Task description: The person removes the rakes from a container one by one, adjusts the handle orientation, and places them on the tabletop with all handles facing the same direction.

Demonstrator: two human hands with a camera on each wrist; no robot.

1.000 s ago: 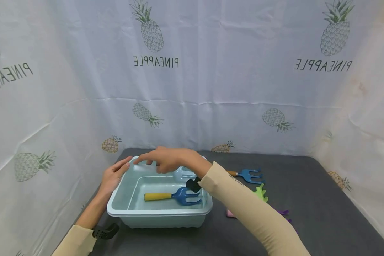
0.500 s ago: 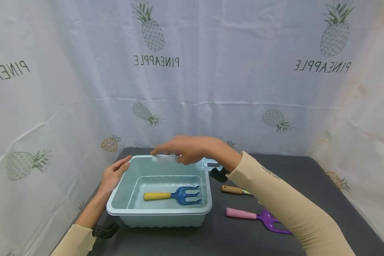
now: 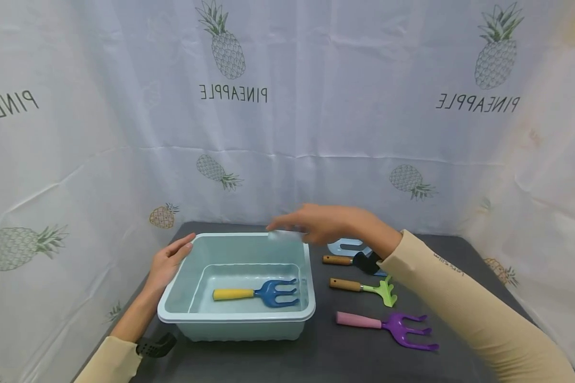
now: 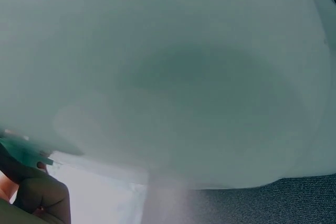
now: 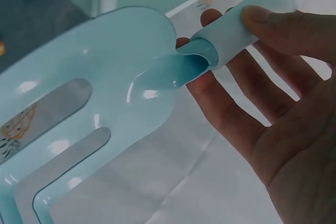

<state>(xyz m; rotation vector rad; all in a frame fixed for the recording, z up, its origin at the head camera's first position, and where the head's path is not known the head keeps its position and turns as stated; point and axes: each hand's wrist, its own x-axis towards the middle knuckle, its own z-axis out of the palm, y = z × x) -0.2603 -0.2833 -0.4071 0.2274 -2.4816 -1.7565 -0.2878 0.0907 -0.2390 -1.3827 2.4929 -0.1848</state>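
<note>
"How far along did it look?"

"The left hand sat at ten o'clock on the basin, its grip impossible to tell. Inside lay one yellow-handled blue fork."

"And the rest?"

"At two o'clock, the right hand pinched a light-blue slotted tool. Toward three, a wooden-handled tool, green rake and pink-handled purple fork lay on the table, not in the basin."

Slotted tool, left in right-wrist frame: smooth, glossy, plastic-looking. Basin, lower centre head frame: smooth, shiny plastic. Tabletop, bottom centre: matt. Backdrop, top: creased cloth-like sheet.
</note>
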